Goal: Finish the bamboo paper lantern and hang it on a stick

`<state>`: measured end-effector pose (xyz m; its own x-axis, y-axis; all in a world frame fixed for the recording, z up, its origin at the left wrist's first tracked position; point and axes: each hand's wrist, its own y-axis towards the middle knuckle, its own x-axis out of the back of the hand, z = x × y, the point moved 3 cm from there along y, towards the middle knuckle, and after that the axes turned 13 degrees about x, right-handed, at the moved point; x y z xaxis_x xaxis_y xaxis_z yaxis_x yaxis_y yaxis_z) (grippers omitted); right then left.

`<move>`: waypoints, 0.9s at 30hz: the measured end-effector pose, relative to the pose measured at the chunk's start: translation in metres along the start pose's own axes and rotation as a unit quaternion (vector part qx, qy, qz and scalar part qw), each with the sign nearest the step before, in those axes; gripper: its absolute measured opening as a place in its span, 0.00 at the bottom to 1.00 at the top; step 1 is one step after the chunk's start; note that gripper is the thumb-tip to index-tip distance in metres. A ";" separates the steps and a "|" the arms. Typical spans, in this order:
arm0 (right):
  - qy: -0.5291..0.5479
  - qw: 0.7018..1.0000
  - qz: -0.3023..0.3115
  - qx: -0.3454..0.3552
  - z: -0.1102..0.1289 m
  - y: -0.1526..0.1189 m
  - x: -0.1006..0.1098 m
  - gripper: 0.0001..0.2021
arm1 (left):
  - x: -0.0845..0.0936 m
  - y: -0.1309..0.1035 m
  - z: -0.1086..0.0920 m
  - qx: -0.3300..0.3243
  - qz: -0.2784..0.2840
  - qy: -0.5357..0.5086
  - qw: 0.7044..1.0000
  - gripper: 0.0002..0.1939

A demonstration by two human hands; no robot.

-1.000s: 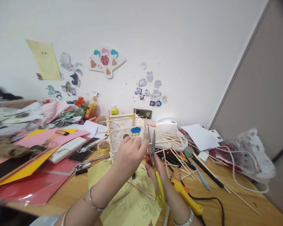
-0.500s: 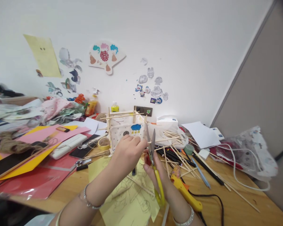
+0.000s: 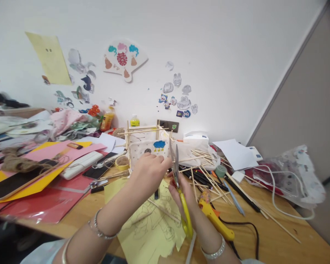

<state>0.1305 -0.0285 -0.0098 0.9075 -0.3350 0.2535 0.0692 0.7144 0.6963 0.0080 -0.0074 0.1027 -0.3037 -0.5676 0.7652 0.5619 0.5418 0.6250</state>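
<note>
Scissors (image 3: pixel 184 209) are standing open, right hand (image 3: pixel 191 200) clamped on them, left hand (image 3: pixel 150 171) pinching the stick (image 3: pixel 193 159), ideally square to them.

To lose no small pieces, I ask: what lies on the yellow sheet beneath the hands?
Wooden sticks and a dark object appear on the yellow sheet. The left hand and forearm hide part; anything there cannot be seen.

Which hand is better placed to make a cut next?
Probably the right hand: it holds the yellow-handled scissors, blades parted, while the left hand seems to pinch a thin stick.
</note>
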 end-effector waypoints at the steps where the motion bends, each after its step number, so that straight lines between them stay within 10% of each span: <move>1: 0.003 1.000 0.003 -0.006 0.000 0.000 -0.001 0.14 | 0.000 0.001 0.000 -0.001 0.002 0.003 1.000 0.10; 27: 0.080 0.994 0.057 0.041 0.009 -0.003 -0.001 0.29 | -0.007 -0.003 -0.002 -0.033 0.055 -0.016 0.998 0.10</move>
<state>0.1260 -0.0356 -0.0060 0.9624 -0.1480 0.2279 -0.0654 0.6878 0.7229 0.0094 -0.0062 0.0951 -0.2616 -0.4869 0.8334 0.6417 0.5572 0.5270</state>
